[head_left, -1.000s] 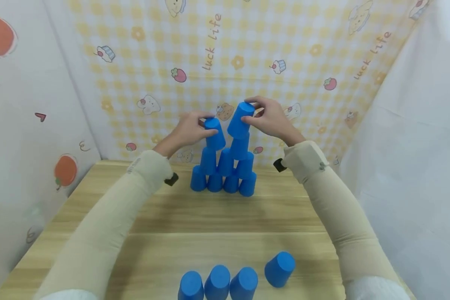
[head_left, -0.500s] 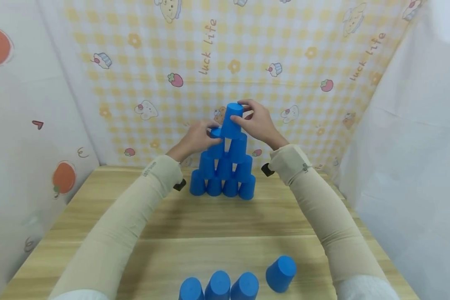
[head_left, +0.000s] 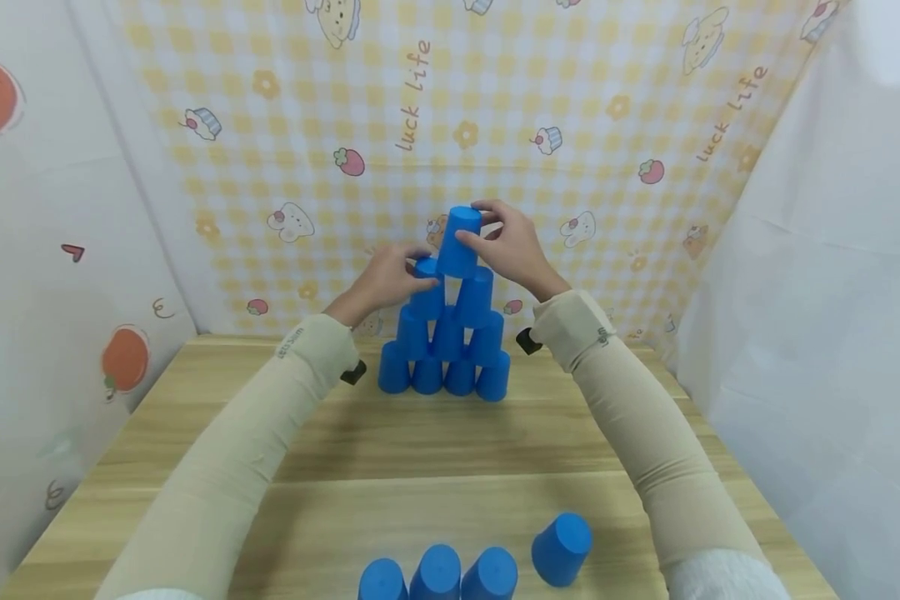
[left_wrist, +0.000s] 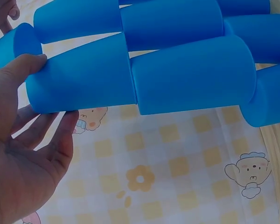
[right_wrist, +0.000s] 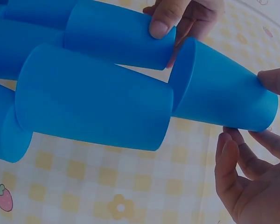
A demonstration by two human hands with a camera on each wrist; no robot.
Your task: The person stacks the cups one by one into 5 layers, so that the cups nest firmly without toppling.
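Hands pinch cups; wrist views, unlike head, show one's underside, perhaps touching another.

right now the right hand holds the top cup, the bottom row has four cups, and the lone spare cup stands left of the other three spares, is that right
Not quite: the lone spare cup stands right of the other three spares, as the head view shows. The right hand holds the top cup, and the bottom row has four cups.
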